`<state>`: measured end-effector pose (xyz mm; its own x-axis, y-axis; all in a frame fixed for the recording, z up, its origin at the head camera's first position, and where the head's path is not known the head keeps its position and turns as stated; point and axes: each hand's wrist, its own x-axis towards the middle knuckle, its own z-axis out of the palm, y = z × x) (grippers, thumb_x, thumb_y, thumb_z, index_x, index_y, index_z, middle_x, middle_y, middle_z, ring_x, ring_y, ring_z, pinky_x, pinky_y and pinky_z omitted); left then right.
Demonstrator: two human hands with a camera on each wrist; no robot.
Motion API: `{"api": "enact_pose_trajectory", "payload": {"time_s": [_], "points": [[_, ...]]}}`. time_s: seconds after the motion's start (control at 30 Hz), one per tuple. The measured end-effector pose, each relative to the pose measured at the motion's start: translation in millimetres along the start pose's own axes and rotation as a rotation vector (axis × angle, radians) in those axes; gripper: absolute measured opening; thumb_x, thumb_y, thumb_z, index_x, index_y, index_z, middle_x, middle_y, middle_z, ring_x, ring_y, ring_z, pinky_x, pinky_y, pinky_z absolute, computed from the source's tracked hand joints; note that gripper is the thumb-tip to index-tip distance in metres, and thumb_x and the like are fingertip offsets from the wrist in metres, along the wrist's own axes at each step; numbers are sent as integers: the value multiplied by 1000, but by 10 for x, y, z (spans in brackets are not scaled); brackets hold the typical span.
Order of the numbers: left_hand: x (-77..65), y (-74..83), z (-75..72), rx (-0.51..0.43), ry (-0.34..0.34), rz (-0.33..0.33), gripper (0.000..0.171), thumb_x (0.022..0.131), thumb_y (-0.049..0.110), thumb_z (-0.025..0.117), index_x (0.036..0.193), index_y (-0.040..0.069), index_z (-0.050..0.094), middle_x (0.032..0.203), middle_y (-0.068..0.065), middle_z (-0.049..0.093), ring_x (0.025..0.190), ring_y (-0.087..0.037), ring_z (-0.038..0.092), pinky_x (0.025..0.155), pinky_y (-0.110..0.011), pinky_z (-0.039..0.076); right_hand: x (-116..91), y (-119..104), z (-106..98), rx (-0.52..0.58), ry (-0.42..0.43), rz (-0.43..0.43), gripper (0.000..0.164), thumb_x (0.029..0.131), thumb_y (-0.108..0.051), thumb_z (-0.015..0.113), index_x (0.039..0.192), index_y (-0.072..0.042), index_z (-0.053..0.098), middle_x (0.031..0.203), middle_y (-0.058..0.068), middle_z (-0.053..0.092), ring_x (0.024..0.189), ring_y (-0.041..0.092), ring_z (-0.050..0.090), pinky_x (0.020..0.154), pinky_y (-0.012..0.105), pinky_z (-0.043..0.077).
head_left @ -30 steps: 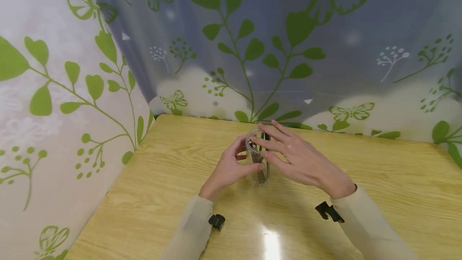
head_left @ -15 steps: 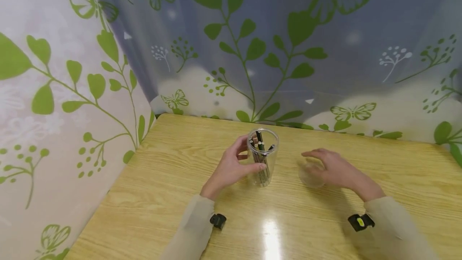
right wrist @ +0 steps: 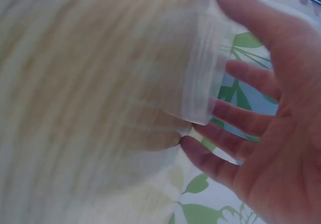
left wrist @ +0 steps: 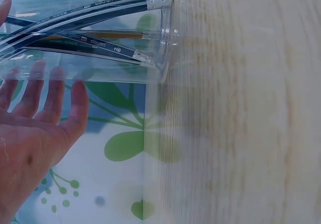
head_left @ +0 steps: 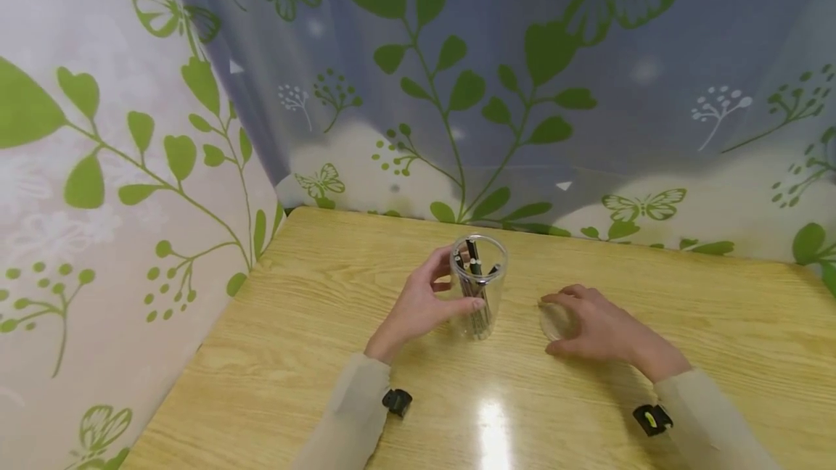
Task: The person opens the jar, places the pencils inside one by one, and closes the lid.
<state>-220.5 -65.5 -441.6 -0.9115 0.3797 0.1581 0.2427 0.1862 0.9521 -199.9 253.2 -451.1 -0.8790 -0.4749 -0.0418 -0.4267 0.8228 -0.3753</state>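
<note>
A tall clear plastic jar [head_left: 498,297] stands upright on the table, its top uncovered. Several dark pencils [head_left: 475,267] lean inside it; the left wrist view shows metal ends and "HB" print on the pencils [left wrist: 103,43]. My left hand [head_left: 418,307] holds the jar from the left, thumb in front and fingers behind. To the right of the jar, my right hand [head_left: 597,326] has thumb and fingers round a round clear lid [head_left: 555,321] low at the tabletop. From the right wrist, the lid's rim [right wrist: 200,78] shows between thumb and fingers.
The wood-grain table [head_left: 313,267] runs back to a blue-grey curtain [head_left: 607,122] with green leaves and butterflies. A pale patterned curtain [head_left: 117,238] hangs along the left edge. A bright reflection lies on the table's front.
My right hand has moved from the jar's top to the right and down with the lid, now at the tabletop. The jar is uncovered. My left hand has stayed on the jar.
</note>
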Motion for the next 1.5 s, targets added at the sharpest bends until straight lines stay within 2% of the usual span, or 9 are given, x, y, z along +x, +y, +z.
{"api": "enact_pose_trajectory", "payload": {"time_s": [0.2,0.33,0.47,0.57,0.63,0.93,1.07,1.3,1.5], "points": [[-8,-22,20,-3,2,4,80,79,24,88,147,38,48,141,2,61,130,-20,58,108,-44,50,-25,-17,-22,56,98,12,57,84,-35,82,130,-7,63,128,19,65,116,43,61,90,58,54],[-14,-28,27,-6,2,11,79,80,25,88,148,37,48,141,2,61,130,-21,58,109,-47,50,-18,-191,-213,189,285,17,50,89,-32,80,130,-10,63,126,14,68,110,31,64,84,45,57],[-14,-10,25,-6,8,17,79,81,26,87,147,37,47,140,2,61,130,-22,57,109,-50,49,52,-392,-399,275,507,-111,48,86,-16,83,131,-15,65,128,8,69,109,6,62,81,24,56],[-16,-7,21,-5,11,17,78,81,27,87,148,37,47,140,2,61,130,-22,57,109,-51,49,110,-524,-495,296,591,-223,53,81,-6,85,130,-14,66,134,8,68,111,-6,60,82,15,53],[-18,-6,21,-5,9,17,78,82,27,87,148,36,47,140,1,61,130,-22,57,110,-51,49,138,-604,-544,292,611,-273,56,78,-3,86,129,-13,67,137,10,67,110,-5,61,83,13,52],[-6,-17,16,2,7,18,77,82,26,86,147,37,47,141,3,61,131,-19,56,108,-47,50,288,-873,-685,259,595,-378,58,72,-8,91,127,-13,70,136,7,68,100,9,65,83,16,51],[2,-26,6,-5,4,29,76,82,28,86,147,38,47,141,4,60,131,-19,56,109,-47,50,377,-992,-736,224,537,-415,55,74,-16,92,125,-13,71,137,7,68,97,11,64,83,25,52],[-8,-38,-10,-4,-6,34,75,83,32,85,147,39,46,140,6,60,132,-18,55,109,-50,49,496,-1139,-767,152,353,-414,50,83,-27,87,127,-11,71,146,10,61,129,29,58,98,53,54],[-11,-35,-14,8,-15,29,75,84,33,85,147,39,46,139,7,60,131,-17,55,109,-46,49,544,-1164,-759,166,317,-402,46,84,-26,86,124,-8,72,146,14,60,134,35,57,100,55,54]]}}
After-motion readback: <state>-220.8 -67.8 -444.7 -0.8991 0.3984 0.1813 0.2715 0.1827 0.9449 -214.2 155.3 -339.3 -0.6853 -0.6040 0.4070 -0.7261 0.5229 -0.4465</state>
